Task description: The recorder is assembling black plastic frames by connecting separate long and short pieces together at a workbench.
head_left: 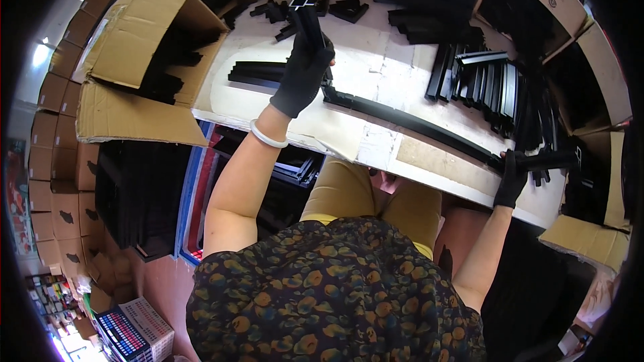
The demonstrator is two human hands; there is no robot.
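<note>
My left hand [299, 80], in a black glove, is closed around a short black bar [308, 25] whose square, pale-edged end points away from me. A long black bar [409, 121] runs from beside this hand down to the right, over the near part of the white table [382, 80]. My gloved right hand [512, 181] grips at its other end, where another short black piece [547, 161] with a square end sticks out to the right. The short pieces seem to meet the long bar at its two ends, but the gloves hide the joints.
Dark strips [255, 72] lie behind my left wrist. Several black bars [479, 87] are piled at the right, with small black parts [345, 10] at the back. Open cardboard boxes [144, 33] flank the table. Stacked cartons [67, 188] stand at the far left.
</note>
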